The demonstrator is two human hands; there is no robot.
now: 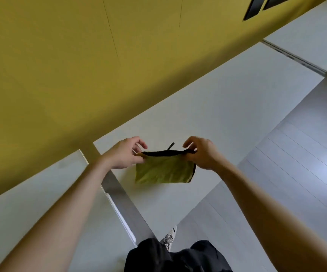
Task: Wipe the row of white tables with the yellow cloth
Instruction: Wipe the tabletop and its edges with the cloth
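Open run lay along table (227, 114) to the right; wall (60, 65) bounded its far edge; narrow gaps (123, 195) split it from neighbour tables (31, 209); floor (296, 163) side open

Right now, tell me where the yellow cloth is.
In the head view, the yellow cloth hangs mid-frame, its black-trimmed top edge pinched between the left hand and the right hand, over the middle white table.

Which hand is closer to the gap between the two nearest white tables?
Left. The left hand is beside the gap; the right hand pinches the yellow cloth farther right.
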